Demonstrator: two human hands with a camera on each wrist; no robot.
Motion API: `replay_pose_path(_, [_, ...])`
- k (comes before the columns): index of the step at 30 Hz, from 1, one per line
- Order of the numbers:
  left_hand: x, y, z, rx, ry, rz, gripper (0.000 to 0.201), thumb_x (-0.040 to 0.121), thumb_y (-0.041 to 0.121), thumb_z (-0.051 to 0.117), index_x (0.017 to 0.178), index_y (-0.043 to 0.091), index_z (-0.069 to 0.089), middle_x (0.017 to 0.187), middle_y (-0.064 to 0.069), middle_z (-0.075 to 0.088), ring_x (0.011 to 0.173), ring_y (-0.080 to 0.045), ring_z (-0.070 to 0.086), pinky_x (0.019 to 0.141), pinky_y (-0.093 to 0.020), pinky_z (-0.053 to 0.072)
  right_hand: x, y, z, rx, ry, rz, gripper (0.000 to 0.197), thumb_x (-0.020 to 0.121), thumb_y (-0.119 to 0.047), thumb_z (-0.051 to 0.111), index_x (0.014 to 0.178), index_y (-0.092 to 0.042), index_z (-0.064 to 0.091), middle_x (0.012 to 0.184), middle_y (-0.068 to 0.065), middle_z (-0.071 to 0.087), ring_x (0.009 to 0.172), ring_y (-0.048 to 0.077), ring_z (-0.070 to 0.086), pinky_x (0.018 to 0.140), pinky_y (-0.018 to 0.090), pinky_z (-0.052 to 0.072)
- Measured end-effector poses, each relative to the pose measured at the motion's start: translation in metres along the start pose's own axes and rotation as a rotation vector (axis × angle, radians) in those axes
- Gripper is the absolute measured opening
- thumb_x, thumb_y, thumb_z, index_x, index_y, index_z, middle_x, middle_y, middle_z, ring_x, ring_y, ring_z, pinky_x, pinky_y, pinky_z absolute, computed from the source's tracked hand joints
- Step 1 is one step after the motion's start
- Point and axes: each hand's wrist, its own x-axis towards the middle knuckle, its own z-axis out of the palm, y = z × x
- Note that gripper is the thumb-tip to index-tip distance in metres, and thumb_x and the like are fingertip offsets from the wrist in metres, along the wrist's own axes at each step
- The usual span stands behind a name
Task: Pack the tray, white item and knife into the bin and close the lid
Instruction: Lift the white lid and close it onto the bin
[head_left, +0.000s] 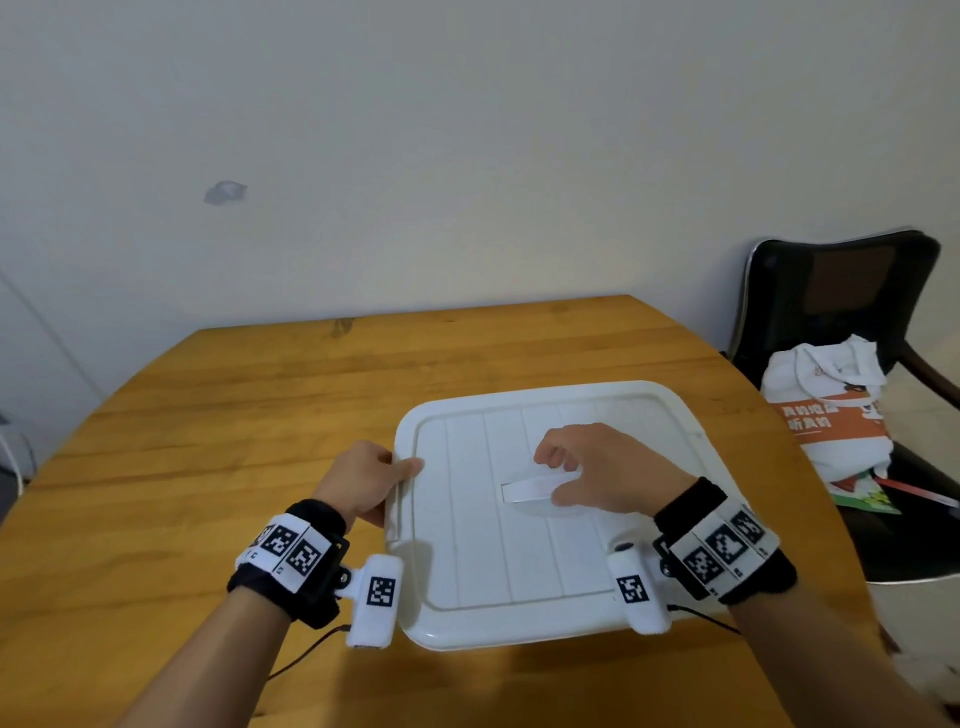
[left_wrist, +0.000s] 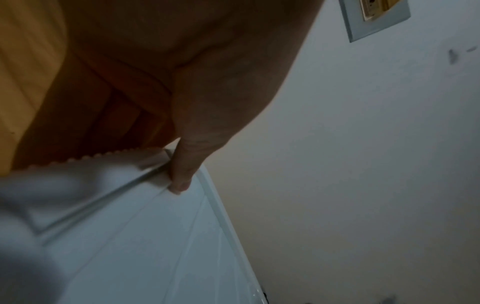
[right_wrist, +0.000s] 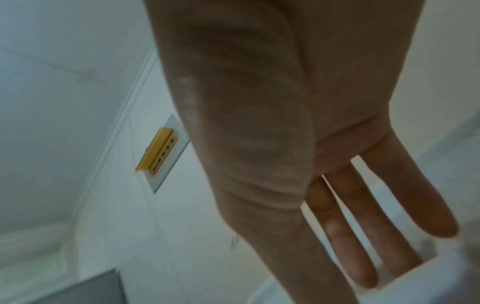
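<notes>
While the lid (head_left: 540, 519) hides the bin, left hand (head_left: 363, 480) grips it, right hand (head_left: 608, 470) relaxed.

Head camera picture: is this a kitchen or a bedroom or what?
Probably a plain room in a home, perhaps a dining corner; I cannot tell which room. A wooden table stands against a bare white wall, and a black chair beside it holds a white bag.

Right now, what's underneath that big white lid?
The white lid covers everything beneath it, so the bin and any contents are hidden. Only the wooden table shows around it. The left hand grips its edge.
</notes>
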Motion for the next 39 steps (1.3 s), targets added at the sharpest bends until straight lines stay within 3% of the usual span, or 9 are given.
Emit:
replay_pose_path(3, [-0.001,0.000,0.000,0.024,-0.006,0.002,0.029,0.096,0.031,0.066,0.096,0.002,0.073,0.088,-0.015,0.080,0.075,-0.032,0.078,0.059,-0.037,0.063,-0.008,0.014,-0.009,0.161,0.188,0.173,0.036,0.082,-0.039,0.075,0.115,-0.029,0.063,0.110,-0.013,0.062,0.100,0.008,0.059,0.092,0.029,0.050])
replay_pose_path(6, [-0.001,-0.001,0.000,0.036,-0.006,0.012,0.029,0.096,0.032,0.066,0.097,0.003,0.073,0.089,-0.014,0.079,0.076,-0.031,0.078,0.061,-0.038,0.064,-0.017,0.037,-0.022,0.178,0.338,0.452,0.051,0.085,-0.039,0.072,0.130,-0.020,0.057,0.129,-0.002,0.057,0.117,0.019,0.057,0.095,0.034,0.047])
replay_pose_path(11, [0.002,-0.003,-0.003,0.027,-0.022,-0.005,0.032,0.095,0.033,0.068,0.099,0.002,0.074,0.087,-0.013,0.080,0.072,-0.029,0.078,0.062,-0.039,0.065,-0.026,0.070,-0.034,0.045,0.276,0.705,0.052,0.090,-0.024,0.062,0.137,-0.007,0.048,0.138,0.015,0.054,0.122,0.033,0.054,0.095,0.037,0.043])
replay_pose_path(14, [0.002,-0.002,-0.004,0.010,-0.024,-0.011,0.039,0.093,0.034,0.069,0.114,0.001,0.069,0.092,-0.013,0.079,0.072,-0.028,0.078,0.055,-0.036,0.063,-0.031,0.078,-0.039,0.128,0.199,0.800,0.057,0.094,-0.024,0.062,0.143,-0.005,0.042,0.144,0.017,0.049,0.127,0.036,0.050,0.096,0.036,0.041])
replay_pose_path(17, [0.005,-0.003,-0.004,0.009,-0.033,-0.014,0.052,0.092,0.035,0.070,0.130,0.001,0.060,0.101,-0.015,0.077,0.076,-0.029,0.078,0.059,-0.039,0.065,-0.035,0.085,-0.040,0.243,0.191,0.859,0.061,0.094,-0.030,0.066,0.142,-0.002,0.043,0.144,0.019,0.049,0.126,0.038,0.052,0.090,0.038,0.041])
replay_pose_path(20, [0.005,-0.004,-0.004,0.002,-0.021,-0.012,0.071,0.091,0.037,0.071,0.147,0.001,0.045,0.110,-0.017,0.074,0.080,-0.031,0.078,0.064,-0.045,0.066,-0.038,0.086,-0.040,0.247,0.267,0.877,0.065,0.089,-0.029,0.073,0.141,0.000,0.045,0.143,0.022,0.051,0.126,0.039,0.052,0.096,0.042,0.041])
replay_pose_path(25, [0.008,-0.006,-0.004,0.004,0.017,-0.012,0.086,0.089,0.038,0.073,0.154,-0.001,0.032,0.125,-0.019,0.067,0.089,-0.033,0.075,0.069,-0.048,0.065,-0.039,0.082,-0.039,0.199,0.355,0.890,0.071,0.079,-0.031,0.082,0.136,0.000,0.051,0.139,0.022,0.055,0.125,0.039,0.053,0.101,0.043,0.041])
replay_pose_path(32, [0.007,-0.010,-0.005,-0.010,0.013,-0.008,0.078,0.087,0.040,0.075,0.147,-0.001,0.045,0.110,-0.018,0.073,0.081,-0.030,0.077,0.066,-0.044,0.066,-0.036,0.077,-0.039,0.109,0.388,0.908,0.066,0.075,-0.036,0.084,0.125,-0.002,0.058,0.131,0.020,0.060,0.119,0.038,0.057,0.097,0.042,0.044])
replay_pose_path(39, [0.011,-0.013,-0.006,0.000,-0.013,0.005,0.048,0.088,0.039,0.074,0.114,0.000,0.066,0.099,-0.016,0.078,0.076,-0.029,0.078,0.063,-0.043,0.066,-0.035,0.083,-0.036,0.117,0.397,0.890,0.063,0.073,-0.038,0.085,0.119,-0.002,0.060,0.123,0.020,0.064,0.113,0.037,0.060,0.096,0.043,0.046])
